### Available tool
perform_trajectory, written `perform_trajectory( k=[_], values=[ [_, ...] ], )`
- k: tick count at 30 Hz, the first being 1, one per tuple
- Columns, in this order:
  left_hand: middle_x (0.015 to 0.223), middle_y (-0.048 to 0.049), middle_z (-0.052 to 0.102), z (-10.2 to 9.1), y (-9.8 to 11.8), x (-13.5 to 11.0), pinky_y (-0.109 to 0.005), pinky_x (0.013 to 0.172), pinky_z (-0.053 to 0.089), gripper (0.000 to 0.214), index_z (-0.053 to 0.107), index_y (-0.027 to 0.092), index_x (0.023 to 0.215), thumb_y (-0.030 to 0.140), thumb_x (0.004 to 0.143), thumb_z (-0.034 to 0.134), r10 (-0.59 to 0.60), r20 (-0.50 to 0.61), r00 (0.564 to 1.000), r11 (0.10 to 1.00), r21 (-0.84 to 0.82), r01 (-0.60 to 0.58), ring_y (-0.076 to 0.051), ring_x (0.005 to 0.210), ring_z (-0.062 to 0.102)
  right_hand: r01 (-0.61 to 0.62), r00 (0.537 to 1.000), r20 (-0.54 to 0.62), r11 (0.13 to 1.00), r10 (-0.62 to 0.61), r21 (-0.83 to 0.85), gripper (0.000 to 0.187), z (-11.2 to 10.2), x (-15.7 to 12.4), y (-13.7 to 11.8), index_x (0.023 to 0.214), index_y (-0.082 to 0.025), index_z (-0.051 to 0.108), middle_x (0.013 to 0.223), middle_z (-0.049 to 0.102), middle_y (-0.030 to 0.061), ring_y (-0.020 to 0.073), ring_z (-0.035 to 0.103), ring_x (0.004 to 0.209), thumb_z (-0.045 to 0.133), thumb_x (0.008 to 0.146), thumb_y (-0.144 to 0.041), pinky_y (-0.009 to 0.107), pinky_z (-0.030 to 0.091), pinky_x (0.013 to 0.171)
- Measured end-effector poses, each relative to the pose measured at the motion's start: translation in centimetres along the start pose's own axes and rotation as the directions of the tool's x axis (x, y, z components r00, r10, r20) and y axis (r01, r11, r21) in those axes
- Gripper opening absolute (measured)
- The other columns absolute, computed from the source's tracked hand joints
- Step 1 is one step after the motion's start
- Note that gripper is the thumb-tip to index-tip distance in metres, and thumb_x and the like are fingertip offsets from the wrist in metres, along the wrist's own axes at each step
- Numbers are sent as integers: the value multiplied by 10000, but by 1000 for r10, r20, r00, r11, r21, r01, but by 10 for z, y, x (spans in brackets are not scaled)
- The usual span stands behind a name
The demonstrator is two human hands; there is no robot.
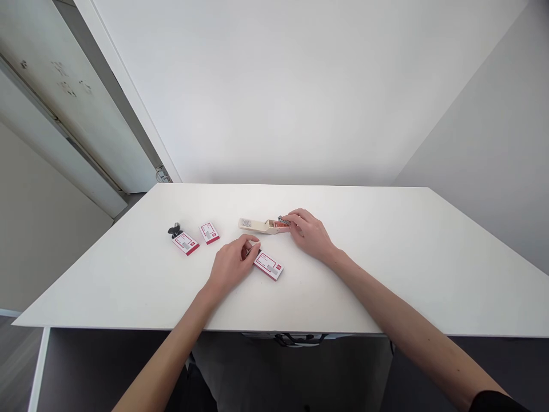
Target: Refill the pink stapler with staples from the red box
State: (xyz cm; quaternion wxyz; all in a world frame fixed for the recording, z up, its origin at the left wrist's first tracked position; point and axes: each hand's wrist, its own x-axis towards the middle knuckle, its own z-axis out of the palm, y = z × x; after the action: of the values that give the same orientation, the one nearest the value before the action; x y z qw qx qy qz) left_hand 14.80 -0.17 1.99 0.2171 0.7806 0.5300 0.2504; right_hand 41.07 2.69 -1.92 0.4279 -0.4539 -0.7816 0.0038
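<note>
My left hand (231, 264) is curled at the upper-left end of a small flat white-and-red box (268, 265) lying on the table. Something small and dark shows between its fingers and that end, mostly hidden. My right hand (312, 233) rests at the right end of a long, narrow cream case (254, 225), whose lid is folded open to the left. Orange-red contents (279, 225) show inside the case. The right fingertips pinch a small silvery metal piece (283, 220) over it; its exact kind is too small to make out.
To the left lie another white-and-red box (209, 233) and a similar box (186, 243) with a black clip-like piece (174, 230) at its upper end. The white table (369, 274) meets a white wall (274, 103) at the back. Dark cables (300, 340) hang below the front edge.
</note>
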Motion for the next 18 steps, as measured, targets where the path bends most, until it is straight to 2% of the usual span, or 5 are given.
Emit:
perform_trajectory(
  k=[8, 14, 18],
  values=[
    [832, 19, 726, 0, -1, 0, -317, 660, 428, 334, 686, 266, 1093, 524, 1031, 484, -1, 5, 1000, 1000, -5, 1, -175, 688, 624, -11, 1000, 0, 1000, 11, 4, 345, -1, 0, 0, 1241, -271, 700, 1152, 709, 86, 224, 703, 999, 471, 1041, -109, 381, 627, 783],
    [834, 22, 726, 1, -1, 0, -317, 665, 424, 333, 682, 266, 1097, 524, 1032, 482, -7, 9, 1000, 1000, -5, 7, -175, 695, 625, 23, 998, 57, 1000, -23, 16, 417, -2, 0, 1, 1327, -288, 667, 1298, 735, 71, 257, 702, 1142, 512, 999, -83, 491, 559, 1019],
    [830, 23, 724, 0, 0, 0, -315, 662, 420, 324, 682, 268, 1095, 521, 1031, 489, -8, 7, 1000, 1000, -6, 8, -176, 696, 629, 7, 997, 77, 1000, -6, -16, 366, -3, 1, 0, 1312, -276, 680, 1212, 769, 69, 263, 702, 1101, 544, 1010, -119, 476, 529, 1016]
  ],
)
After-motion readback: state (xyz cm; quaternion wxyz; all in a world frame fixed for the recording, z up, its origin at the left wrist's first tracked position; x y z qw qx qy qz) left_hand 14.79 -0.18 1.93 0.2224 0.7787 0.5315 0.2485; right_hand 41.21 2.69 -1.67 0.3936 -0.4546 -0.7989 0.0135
